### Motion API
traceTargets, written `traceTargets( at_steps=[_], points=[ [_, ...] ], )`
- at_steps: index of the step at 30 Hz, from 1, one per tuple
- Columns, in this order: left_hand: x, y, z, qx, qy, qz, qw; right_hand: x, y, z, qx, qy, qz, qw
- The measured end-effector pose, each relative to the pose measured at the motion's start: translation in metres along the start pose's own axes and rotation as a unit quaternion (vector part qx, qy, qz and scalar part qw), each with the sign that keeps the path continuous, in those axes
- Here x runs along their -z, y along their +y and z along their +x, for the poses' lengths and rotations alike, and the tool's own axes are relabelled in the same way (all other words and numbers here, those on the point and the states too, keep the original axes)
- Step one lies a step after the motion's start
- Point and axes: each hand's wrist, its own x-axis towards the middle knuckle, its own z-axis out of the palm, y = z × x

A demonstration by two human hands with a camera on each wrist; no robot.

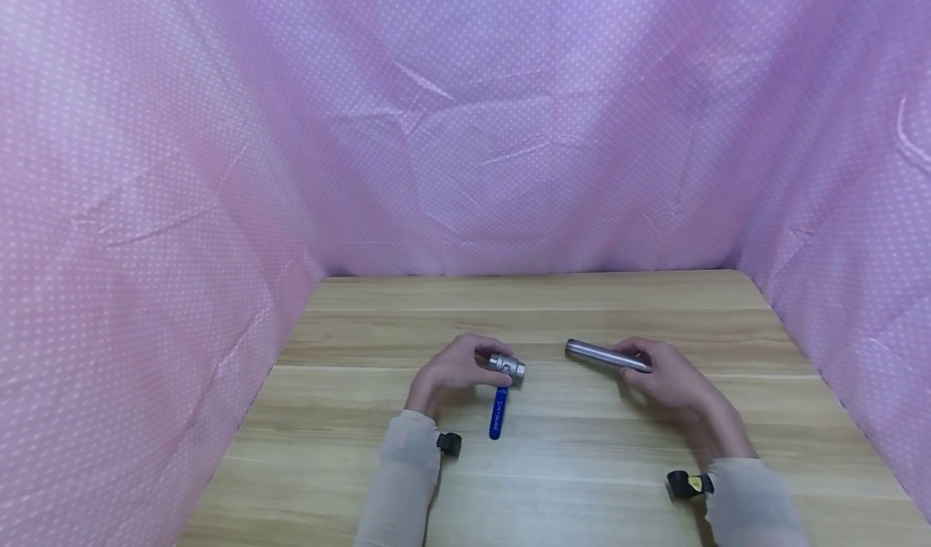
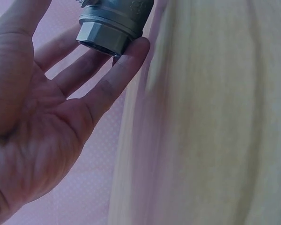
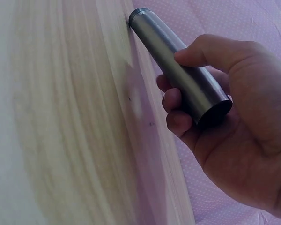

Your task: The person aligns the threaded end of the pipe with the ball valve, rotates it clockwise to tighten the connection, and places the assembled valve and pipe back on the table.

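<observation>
A: Pale beige sleeves (image 1: 400, 482) sat nearest the head cam, small black wrist-worn units (image 1: 449, 444) by the cuffs. What did the left hand (image 1: 461, 363) have?

B: A grey metal ball valve (image 1: 516, 368) with hex ends and a flat blue lever (image 1: 498, 414). Thumb and fingers pinched the body; lever pointed back toward the person.

A: Lifted?

B: Couldn't tell. Head view put it around the middle of the pale wood-grain bench (image 1: 567, 442). Left wrist view showed one hex end by the fingertips, body cut off by the top edge.

A: Right hand (image 1: 669, 373)?

B: Gripped a straight brushed-steel round pipe (image 1: 600, 355) near its right end, fingers curled round it. Ringed, thread-like end stuck out leftward, on the valve's side.

A: Pipe vs valve?

B: Apart, bench showing between. Pink fabric with white dots (image 1: 509, 127) hung behind and down both sides.
</observation>
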Motion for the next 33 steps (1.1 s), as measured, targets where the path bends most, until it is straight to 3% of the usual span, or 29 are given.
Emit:
traceTargets(
  at_steps=[5,10,13,19,24,33],
  points=[
    [0.000,0.000,0.000,0.006,0.020,-0.023,0.9995,0.000,0.000,-0.001,-0.009,0.003,-0.003,1.000],
    [0.001,0.000,0.000,-0.016,0.026,-0.026,0.9992,0.003,-0.002,-0.003,-0.014,0.001,0.010,1.000],
    [0.001,0.001,0.000,-0.018,0.026,-0.052,0.9982,0.005,-0.005,-0.006,-0.016,0.004,0.027,0.999],
    [0.001,0.009,-0.002,-0.025,0.045,-0.120,0.9915,0.015,-0.020,-0.009,0.055,0.063,0.026,0.996],
    [0.003,0.020,-0.002,-0.053,0.077,-0.170,0.9810,0.021,-0.036,-0.011,0.104,0.095,0.072,0.988],
    [0.007,0.050,-0.011,-0.121,0.122,-0.195,0.9657,0.031,-0.062,-0.021,0.164,0.142,0.114,0.969]
  ],
)
